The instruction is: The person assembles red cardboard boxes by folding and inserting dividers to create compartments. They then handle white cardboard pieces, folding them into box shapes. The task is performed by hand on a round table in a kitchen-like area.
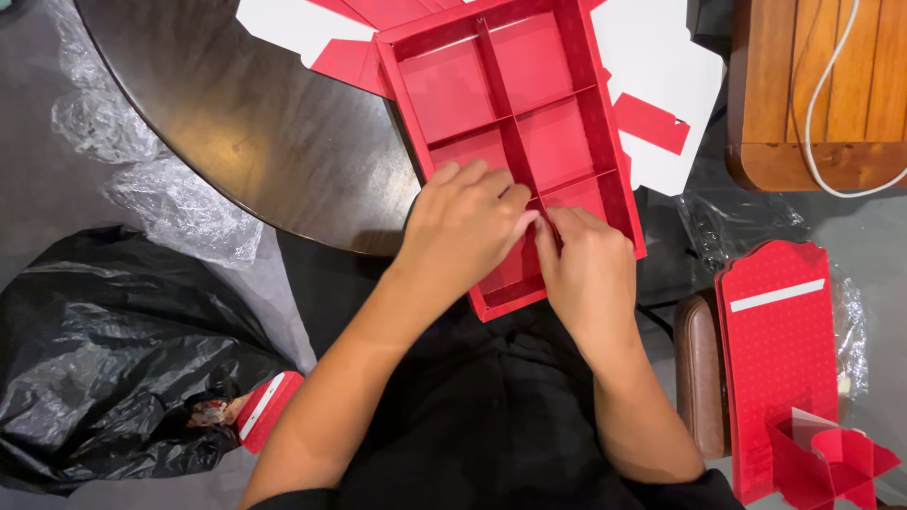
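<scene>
A red cardboard box tray with inner dividers lies tilted at the edge of a dark round table, its near end over my lap. My left hand and my right hand meet at the near end of the centre divider. Both pinch the red divider card where it crosses the nearest compartments. The fingers hide the joint itself.
Flat red and white card cutouts lie under the tray. A black plastic bag and clear wrap sit at left. A folded red box part leans at right, near a wooden bench with a white cable.
</scene>
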The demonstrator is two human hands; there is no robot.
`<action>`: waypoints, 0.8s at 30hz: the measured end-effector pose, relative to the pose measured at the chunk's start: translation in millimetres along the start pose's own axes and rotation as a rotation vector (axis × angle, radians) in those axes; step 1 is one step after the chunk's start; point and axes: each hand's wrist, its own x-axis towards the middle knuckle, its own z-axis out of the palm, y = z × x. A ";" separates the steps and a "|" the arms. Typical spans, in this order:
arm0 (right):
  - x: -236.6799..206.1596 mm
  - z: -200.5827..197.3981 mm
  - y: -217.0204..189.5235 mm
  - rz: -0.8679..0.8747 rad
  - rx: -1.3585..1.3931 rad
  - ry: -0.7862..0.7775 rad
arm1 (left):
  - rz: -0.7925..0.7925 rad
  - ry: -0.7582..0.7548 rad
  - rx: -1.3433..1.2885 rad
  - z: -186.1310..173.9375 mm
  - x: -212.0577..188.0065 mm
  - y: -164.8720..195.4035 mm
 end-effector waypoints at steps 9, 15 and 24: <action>-3.0 -8.4 0.3 -0.004 0.016 -0.021 | 0.090 -0.267 0.216 -4.8 26.3 -21.3; -21.5 -28.4 11.7 -0.123 -0.011 -0.024 | 0.076 -0.324 0.248 -7.0 28.2 -17.1; -38.9 -29.4 32.9 -0.084 0.206 0.012 | 0.043 0.057 0.256 -29.6 48.6 -40.3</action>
